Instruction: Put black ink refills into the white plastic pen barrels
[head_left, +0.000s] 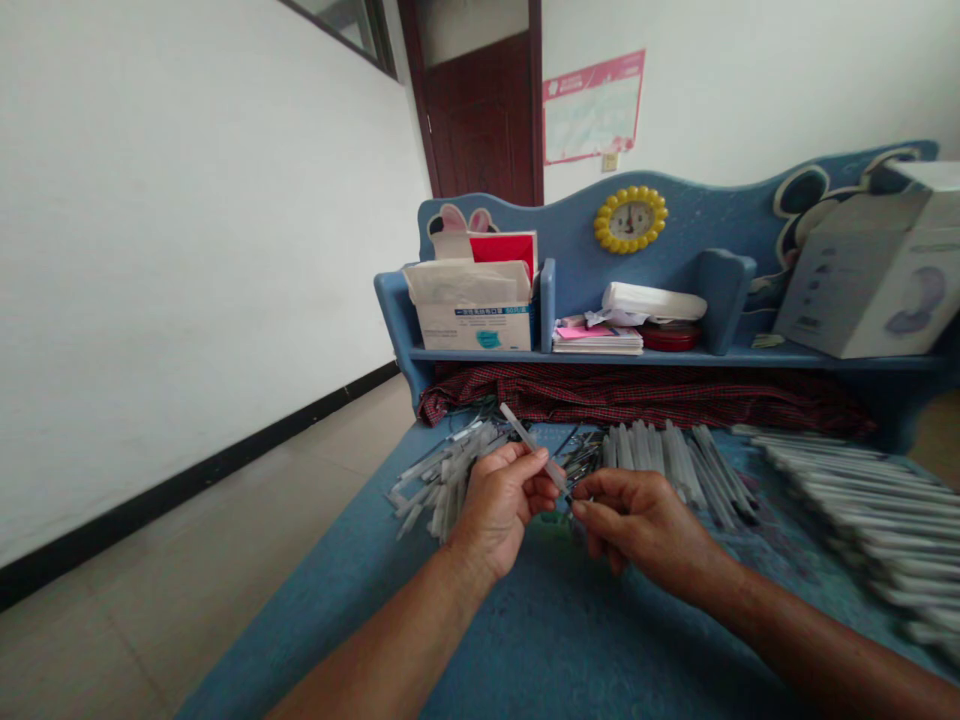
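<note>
My left hand (504, 505) pinches a translucent pen barrel (525, 432), tilted with its upper end to the left. At the barrel's lower end, my right hand (637, 515) has its thumb and forefinger closed on a small dark piece (568, 500), too small to name. A loose pile of clear tubes (442, 478) lies to the left of my left hand. Beyond my right hand are upright-looking rows of translucent barrels (652, 452), with thin dark parts (583, 452) beside them. Stacked whitish pens (870, 500) cover the right side.
The blue desk (525, 640) has a raised shelf (480, 356) at its back, holding a mask box (476, 325), papers (598, 343) and a large white box (862, 270). A checked cloth (645, 395) lies under the shelf.
</note>
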